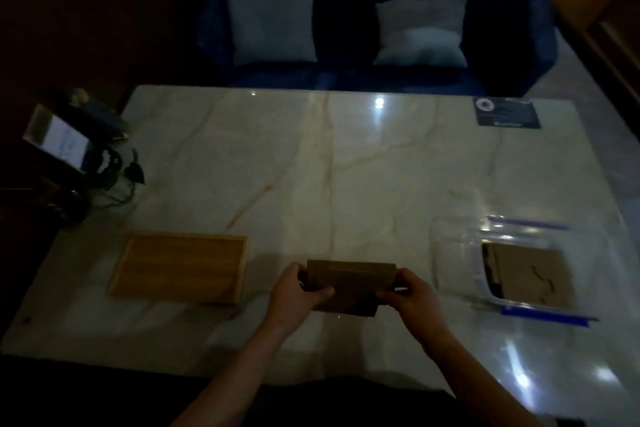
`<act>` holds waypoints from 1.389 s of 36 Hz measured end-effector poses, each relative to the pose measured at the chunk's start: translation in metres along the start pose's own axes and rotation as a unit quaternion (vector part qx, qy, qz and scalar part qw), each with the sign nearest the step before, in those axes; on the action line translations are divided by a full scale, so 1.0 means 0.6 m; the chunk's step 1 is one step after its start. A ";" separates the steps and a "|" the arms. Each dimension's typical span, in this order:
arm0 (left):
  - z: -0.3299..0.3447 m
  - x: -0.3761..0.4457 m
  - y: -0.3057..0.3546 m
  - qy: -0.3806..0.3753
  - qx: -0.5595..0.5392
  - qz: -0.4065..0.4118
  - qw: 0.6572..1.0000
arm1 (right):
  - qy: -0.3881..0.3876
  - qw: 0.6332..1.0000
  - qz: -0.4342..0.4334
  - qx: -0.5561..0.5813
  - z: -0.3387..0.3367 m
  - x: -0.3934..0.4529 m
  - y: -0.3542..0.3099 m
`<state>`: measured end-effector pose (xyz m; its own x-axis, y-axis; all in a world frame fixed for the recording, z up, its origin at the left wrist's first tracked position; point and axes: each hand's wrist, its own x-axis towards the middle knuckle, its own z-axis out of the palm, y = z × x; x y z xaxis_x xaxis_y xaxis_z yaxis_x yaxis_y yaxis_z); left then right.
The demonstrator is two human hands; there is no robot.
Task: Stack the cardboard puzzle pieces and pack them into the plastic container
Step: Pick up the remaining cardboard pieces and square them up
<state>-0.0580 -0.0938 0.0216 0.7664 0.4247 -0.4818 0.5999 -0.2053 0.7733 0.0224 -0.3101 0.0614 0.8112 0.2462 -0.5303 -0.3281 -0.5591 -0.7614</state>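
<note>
A brown stack of cardboard puzzle pieces [351, 282] is held just above the marble table, near its front edge. My left hand [299, 291] grips the stack's left end and my right hand [408, 295] grips its right end. To the right stands the clear plastic container [453, 253] with blue-edged clips; cardboard pieces [533, 274] lie flat inside it. The room is dim, so the number of pieces in the stack cannot be told.
A wooden tray [180, 267] lies to the left of my hands. A plant and a card stand [55, 139] sit at the table's left edge. A dark card [507, 113] lies at the far right corner. A blue sofa with two cushions stands behind.
</note>
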 end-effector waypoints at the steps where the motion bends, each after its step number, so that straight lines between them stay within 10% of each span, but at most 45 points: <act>1: 0.012 -0.001 0.003 0.006 0.016 0.018 1.000 | 0.013 1.000 -0.015 -0.011 -0.012 -0.001 0.008; 11: 0.113 0.005 0.012 0.062 0.085 0.144 0.984 | 0.051 0.987 -0.107 -0.106 -0.084 -0.003 0.076; 41: 0.153 0.009 0.018 0.015 0.061 0.063 0.996 | -0.042 0.984 -0.116 -0.128 -0.083 0.069 0.108; 50: 0.143 -0.069 0.072 0.118 0.319 0.351 0.873 | -0.031 0.986 -0.125 -0.107 -0.080 0.071 0.114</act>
<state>-0.0444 -0.1961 0.0395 0.9729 0.1517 0.1743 0.0656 -0.9045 0.4213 0.0577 -0.3760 0.0045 0.8208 0.4413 -0.3626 -0.0066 -0.6275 -0.7786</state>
